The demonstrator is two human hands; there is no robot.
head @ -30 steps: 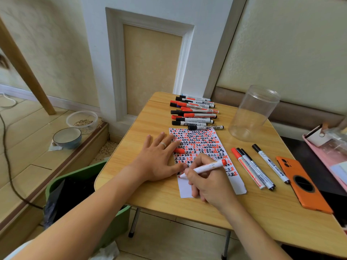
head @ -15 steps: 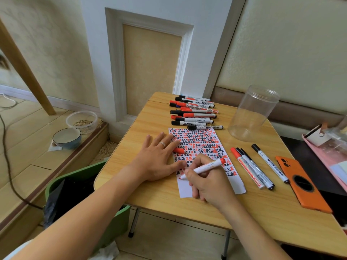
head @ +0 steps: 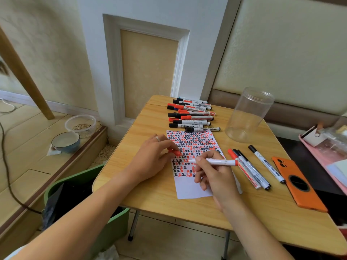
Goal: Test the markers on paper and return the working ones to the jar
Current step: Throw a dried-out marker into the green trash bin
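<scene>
Spanning the lower right of the head view, a light wooden folding surface [head: 154, 196] carries everything in play. Green plastic bin with a dark liner [head: 78, 192] sits on the floor below its left edge. Clear cylindrical plastic jar [head: 247, 115] stands upright near the far right of the surface, nothing visible inside. White paper sheet [head: 191, 190] lies at centre, most of it covered in rows of red and black test marks, near end bare. Orange phone case with a round dark cutout [head: 298, 182] lies flat near the right edge. Row of red- and black-capped white markers [head: 191, 115] lies at the far end, just beyond the paper's top edge. Four more capped markers [head: 251, 169] lie between paper and phone case, three touching side by side, one black-capped a little apart.

Left hand [head: 152, 158] rests on the paper's left edge, fingers curled, pinching a small red marker cap [head: 174, 152] at the fingertips; a ring shows on one finger. Right hand [head: 214, 175] grips an uncapped white marker with a red end band [head: 216, 162], held nearly level above the paper, tip pointing left toward the cap, not touching it.

Blue-rimmed ceramic bowl [head: 65, 141] and a clear tub holding grain-like bits [head: 80, 124] sit on the raised wooden floor at left.
</scene>
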